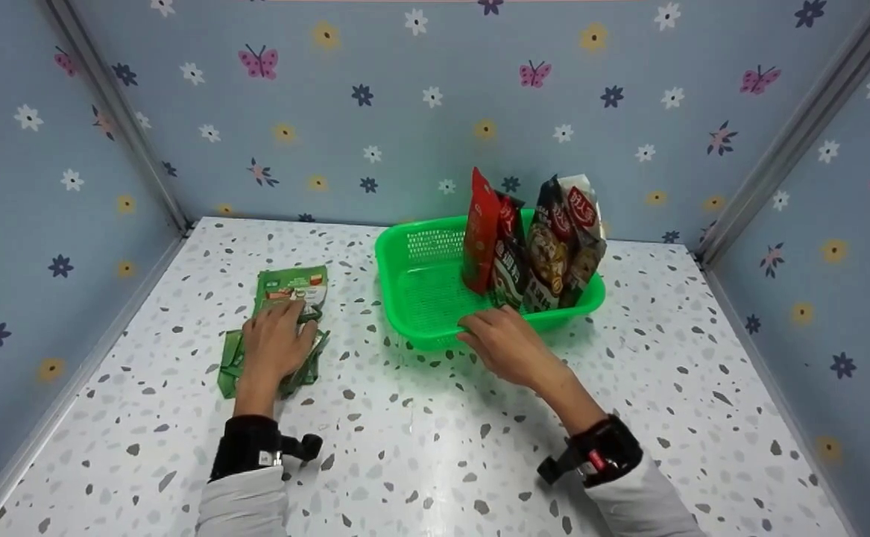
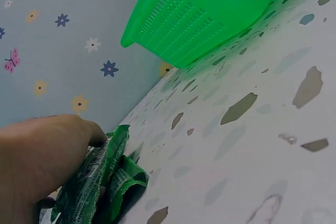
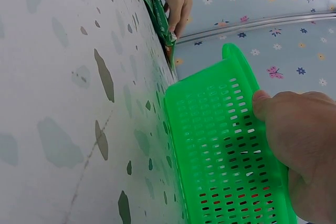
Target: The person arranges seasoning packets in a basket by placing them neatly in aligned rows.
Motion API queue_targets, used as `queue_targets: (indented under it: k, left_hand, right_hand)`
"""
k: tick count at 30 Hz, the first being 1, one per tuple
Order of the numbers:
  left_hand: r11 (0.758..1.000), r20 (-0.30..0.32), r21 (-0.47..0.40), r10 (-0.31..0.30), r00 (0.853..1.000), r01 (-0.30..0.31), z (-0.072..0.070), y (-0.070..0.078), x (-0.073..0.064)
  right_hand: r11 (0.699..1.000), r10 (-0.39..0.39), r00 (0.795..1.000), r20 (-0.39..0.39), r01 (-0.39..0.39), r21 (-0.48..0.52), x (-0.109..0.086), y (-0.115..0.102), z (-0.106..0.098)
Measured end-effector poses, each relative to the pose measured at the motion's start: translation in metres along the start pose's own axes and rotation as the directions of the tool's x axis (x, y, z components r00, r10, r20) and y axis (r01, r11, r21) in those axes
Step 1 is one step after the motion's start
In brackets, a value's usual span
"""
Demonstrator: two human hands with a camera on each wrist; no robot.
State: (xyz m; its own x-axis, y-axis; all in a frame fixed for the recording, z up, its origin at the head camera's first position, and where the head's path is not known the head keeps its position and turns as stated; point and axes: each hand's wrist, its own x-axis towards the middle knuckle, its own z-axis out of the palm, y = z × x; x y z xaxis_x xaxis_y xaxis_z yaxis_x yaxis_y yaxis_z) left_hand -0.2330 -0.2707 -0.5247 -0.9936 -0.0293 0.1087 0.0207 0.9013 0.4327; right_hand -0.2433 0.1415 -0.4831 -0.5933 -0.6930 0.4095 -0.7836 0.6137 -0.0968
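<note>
My left hand (image 1: 274,339) is over the green packets at the left, its fingers bent onto one green packet (image 1: 293,282). The left wrist view shows that hand's fingers at the upper edge of a green packet (image 2: 97,174), with another packet (image 2: 126,184) under it. A bright green plastic basket (image 1: 423,298) stands to the right, and my right hand (image 1: 509,347) grips its near rim. In the right wrist view the thumb lies against the outside of the basket's slotted wall (image 3: 215,145); the other fingers are partly hidden.
Several food pouches stand upright in the right half of the basket, among them a red pouch (image 1: 481,231) and a dark pouch (image 1: 550,246). Flower-patterned walls (image 1: 405,112) enclose the speckled white table (image 1: 420,447) at the back and both sides.
</note>
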Motion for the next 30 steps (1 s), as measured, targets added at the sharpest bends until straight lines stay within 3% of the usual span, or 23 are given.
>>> queue_targets:
  k: [5, 12, 19, 23, 30]
  left_hand:
    - [0.998, 0.010, 0.032, -0.051, 0.999, 0.051, -0.0004, 0.0002, -0.0033]
    - [0.998, 0.018, 0.029, -0.065, 0.998, 0.064, -0.0023, -0.0020, -0.0034]
    - [0.989, 0.103, 0.006, -0.146, 0.984, 0.146, -0.0036, -0.0056, -0.0029]
    - [0.985, 0.121, -0.011, -0.169, 0.978, 0.171, -0.0044, -0.0062, -0.0028]
    - [0.982, 0.071, -0.027, -0.183, 0.981, 0.185, -0.0041, -0.0064, -0.0025]
  right_hand:
    - [1.000, 0.027, 0.999, 0.027, -0.027, 0.012, 0.0002, -0.0012, -0.0007]
    - [1.000, 0.022, 1.000, 0.019, -0.022, 0.009, 0.0001, -0.0016, -0.0011]
    - [1.000, 0.018, 1.000, 0.013, -0.018, 0.012, -0.0007, -0.0010, -0.0017]
    - [1.000, 0.016, 1.000, 0.007, -0.016, 0.010, -0.0005, -0.0005, -0.0014]
    - [1.000, 0.001, 1.000, -0.009, -0.001, 0.001, -0.0004, -0.0007, -0.0007]
